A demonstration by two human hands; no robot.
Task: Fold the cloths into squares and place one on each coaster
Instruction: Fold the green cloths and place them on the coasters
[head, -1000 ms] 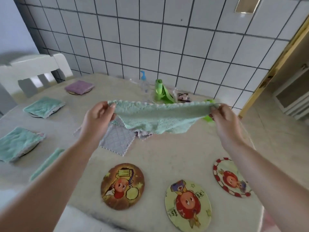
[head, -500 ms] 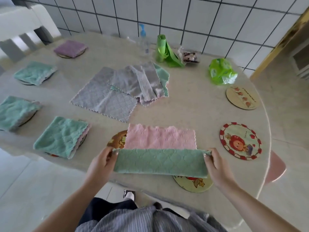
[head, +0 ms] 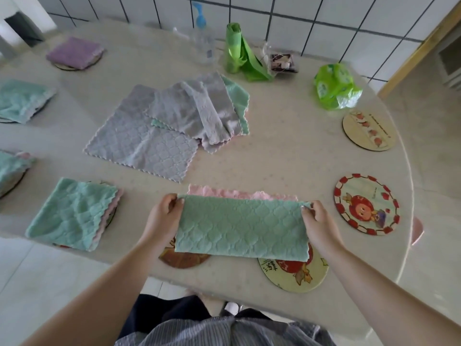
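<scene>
broadly, a pale speckled round table point(head: 287, 156) is filling the view, sitting against a white tiled wall point(head: 311, 13). near its middle a loose pile of unfolded grey cloths point(head: 159, 131) is lying, with a mint cloth edge peeking out on its far right side. at the near edge, a mint green cloth point(head: 242, 228) (pink on its underside, a pink strip showing along the far edge) is lying folded in half as a long rectangle, covering parts of a brown cartoon coaster point(head: 184, 258) and a yellow cartoon coaster point(head: 294, 273). the left hand point(head: 162, 218) is pinching the cloth's far left corner, and the right hand point(head: 318, 221) is pinching its far right corner, fingers curling round the doubled edge. just left, a folded mint cloth point(head: 72, 213) is sitting on a coaster that is mostly hidden. two more folded mint cloths are sitting at the left edge, and a folded purple cloth point(head: 74, 52) is resting on a coaster at the far left. to the right, a red-rimmed coaster point(head: 366, 204) and a wooden coaster point(head: 368, 131) are lying bare. a crumpled green plastic bag point(head: 335, 87), a green bag roll point(head: 239, 53) and a clear pump bottle point(head: 203, 43) are standing near the wall.
</scene>
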